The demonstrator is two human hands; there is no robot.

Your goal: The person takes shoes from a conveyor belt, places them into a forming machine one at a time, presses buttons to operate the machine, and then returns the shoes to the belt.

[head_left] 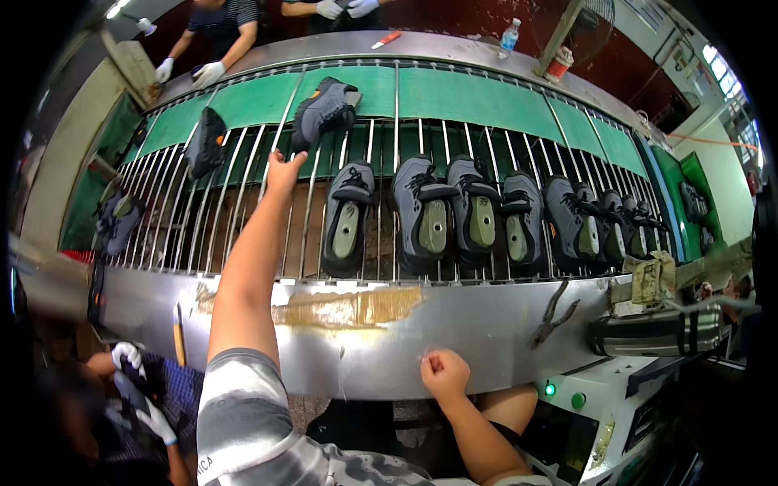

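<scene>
My left arm stretches out over a rack of metal rods. At its end, my left hand has thumb and finger apart, by the near end of a dark grey shoe; the thumb appears to touch it. That shoe lies tilted, partly on a green mat. Close to my body, my right hand is curled into a loose fist above the metal ledge, with nothing visible in it. Right of my left arm, several grey shoes stand in a row, the nearest one with a pale green last inside.
Another shoe leans at the left, with a pair farther left. Pliers, a yellow-handled tool and a steel flask lie along the ledge. Gloved co-workers stand across; another is at lower left.
</scene>
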